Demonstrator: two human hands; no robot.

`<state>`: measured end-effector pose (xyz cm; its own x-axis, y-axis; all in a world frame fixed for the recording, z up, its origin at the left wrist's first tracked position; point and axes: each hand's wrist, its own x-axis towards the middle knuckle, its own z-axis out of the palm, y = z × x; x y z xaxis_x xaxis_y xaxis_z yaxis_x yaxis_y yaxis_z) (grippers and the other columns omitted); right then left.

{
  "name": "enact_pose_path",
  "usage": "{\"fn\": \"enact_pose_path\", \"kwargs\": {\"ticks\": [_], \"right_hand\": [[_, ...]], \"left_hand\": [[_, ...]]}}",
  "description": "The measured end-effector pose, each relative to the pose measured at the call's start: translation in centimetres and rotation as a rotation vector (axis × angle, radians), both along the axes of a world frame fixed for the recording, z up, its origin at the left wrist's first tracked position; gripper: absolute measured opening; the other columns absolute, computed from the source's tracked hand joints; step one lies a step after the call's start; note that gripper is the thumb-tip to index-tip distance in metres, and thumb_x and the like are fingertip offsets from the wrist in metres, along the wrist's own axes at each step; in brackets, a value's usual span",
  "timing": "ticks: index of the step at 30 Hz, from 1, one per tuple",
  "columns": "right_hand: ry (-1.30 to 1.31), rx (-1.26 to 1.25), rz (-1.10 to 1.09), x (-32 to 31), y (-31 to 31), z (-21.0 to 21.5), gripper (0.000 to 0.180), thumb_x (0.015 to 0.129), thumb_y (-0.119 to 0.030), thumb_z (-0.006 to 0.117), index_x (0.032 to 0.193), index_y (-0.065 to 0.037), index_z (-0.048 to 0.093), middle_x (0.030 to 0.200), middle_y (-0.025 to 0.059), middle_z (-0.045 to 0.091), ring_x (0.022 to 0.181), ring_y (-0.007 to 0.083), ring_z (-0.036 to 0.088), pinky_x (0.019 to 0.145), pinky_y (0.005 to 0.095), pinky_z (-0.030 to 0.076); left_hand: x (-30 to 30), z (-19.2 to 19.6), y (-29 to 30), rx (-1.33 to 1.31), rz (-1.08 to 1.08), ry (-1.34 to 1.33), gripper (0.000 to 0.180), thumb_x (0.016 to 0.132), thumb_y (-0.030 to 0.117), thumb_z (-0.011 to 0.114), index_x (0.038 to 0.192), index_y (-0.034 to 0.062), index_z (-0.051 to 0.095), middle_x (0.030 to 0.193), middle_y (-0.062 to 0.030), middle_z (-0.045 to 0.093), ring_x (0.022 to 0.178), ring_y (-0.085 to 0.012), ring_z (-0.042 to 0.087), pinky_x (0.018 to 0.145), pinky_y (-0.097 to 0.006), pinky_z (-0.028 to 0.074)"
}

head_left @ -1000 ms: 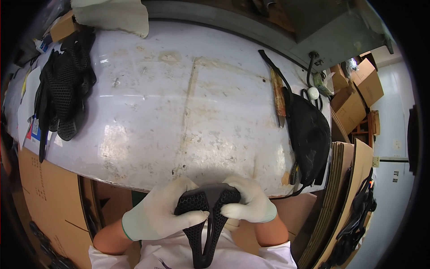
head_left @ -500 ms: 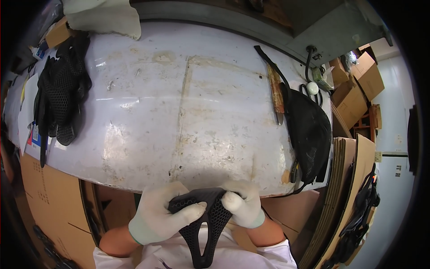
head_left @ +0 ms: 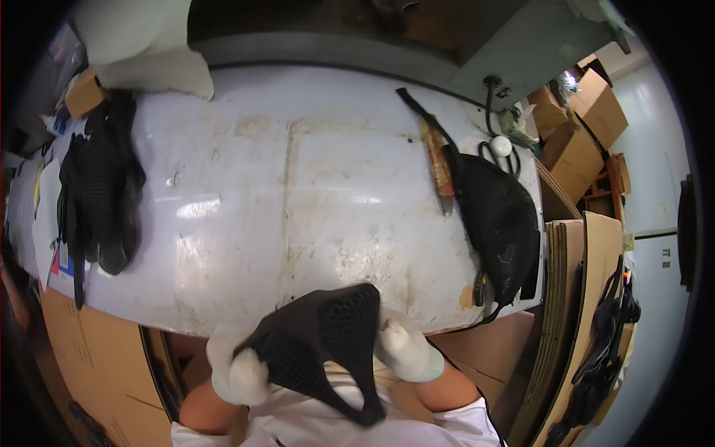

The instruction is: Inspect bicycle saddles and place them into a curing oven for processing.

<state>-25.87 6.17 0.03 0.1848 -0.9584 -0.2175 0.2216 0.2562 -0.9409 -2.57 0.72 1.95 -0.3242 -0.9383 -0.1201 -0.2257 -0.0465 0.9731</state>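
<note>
Black mesh piece (head_left: pixel 320 339) between both gloved hands, at the worktable (head_left: pixel 298 186) near edge

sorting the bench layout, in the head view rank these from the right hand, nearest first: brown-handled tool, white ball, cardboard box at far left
From the right hand:
1. Brown-handled tool, up on the table's right side.
2. Small white ball, just beyond it, far right edge.
3. Cardboard box, far left corner.

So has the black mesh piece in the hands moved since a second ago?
Yes. The black mesh piece has tipped up to show its broad face, with its top now over the white table's near edge; earlier it lay flatter, below that edge.
</note>
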Motion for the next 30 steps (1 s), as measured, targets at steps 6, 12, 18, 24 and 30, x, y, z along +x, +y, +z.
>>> {"fn": "enact_pose_path", "kwargs": {"ticks": [6, 12, 18, 24, 30], "right_hand": [[0.157, 0.018, -0.122, -2.5, -2.4, 1.5, 0.072, 0.102, -0.063, 0.046, 0.107, 0.007, 0.064, 0.087, 0.0100, 0.066, 0.080, 0.0214, 0.062, 0.075, 0.0346, 0.052], [0.562, -0.510, -0.253, -2.5, -3.3, 3.0, 0.066, 0.107, -0.055, 0.039, 0.093, 0.003, 0.066, 0.069, 0.0150, 0.060, 0.056, 0.0342, 0.061, 0.053, 0.0417, 0.048], [0.862, -0.578, -0.250, -3.9, -2.7, -2.5, 0.057, 0.094, -0.057, 0.055, 0.077, -0.004, 0.059, 0.067, 0.0195, 0.056, 0.065, 0.0438, 0.059, 0.060, 0.0505, 0.047], [0.646, -0.448, -0.014, -4.6, -2.5, -2.2, 0.053, 0.093, -0.050, 0.062, 0.101, 0.001, 0.069, 0.076, 0.0172, 0.065, 0.069, 0.0354, 0.065, 0.070, 0.0459, 0.053], [0.122, -0.015, 0.089, -4.7, 2.1, -0.9, 0.052, 0.100, -0.035, 0.062, 0.129, 0.007, 0.060, 0.077, 0.0047, 0.066, 0.060, 0.0157, 0.064, 0.080, 0.0355, 0.055]], "left_hand": [[-4.2, 2.8, -1.2, -0.644, -0.513, 0.198, 0.031, 0.081, 0.005, 0.075, 0.109, -0.0042, 0.070, 0.108, -0.0154, 0.073, 0.093, -0.0297, 0.073, 0.077, -0.048, 0.063], [-3.7, 2.9, -2.4, -0.894, -0.640, 0.211, 0.050, 0.085, 0.028, 0.078, 0.115, -0.0109, 0.065, 0.111, -0.0309, 0.067, 0.099, -0.0470, 0.069, 0.080, -0.050, 0.061], [0.1, -3.3, -2.6, -0.906, -0.113, 0.286, 0.050, 0.087, 0.028, 0.076, 0.117, -0.0107, 0.064, 0.112, -0.0295, 0.068, 0.100, -0.0456, 0.069, 0.081, -0.049, 0.061], [1.4, -8.9, -3.1, -0.786, 0.474, 0.436, 0.051, 0.090, 0.028, 0.074, 0.121, -0.0105, 0.062, 0.113, -0.0278, 0.069, 0.102, -0.0439, 0.069, 0.082, -0.048, 0.061], [0.1, -9.9, -6.1, 0.126, 0.384, 1.102, 0.072, 0.105, 0.047, 0.052, 0.152, -0.0068, 0.039, 0.150, -0.0271, 0.048, 0.127, -0.0343, 0.058, 0.104, -0.049, 0.052]]}}
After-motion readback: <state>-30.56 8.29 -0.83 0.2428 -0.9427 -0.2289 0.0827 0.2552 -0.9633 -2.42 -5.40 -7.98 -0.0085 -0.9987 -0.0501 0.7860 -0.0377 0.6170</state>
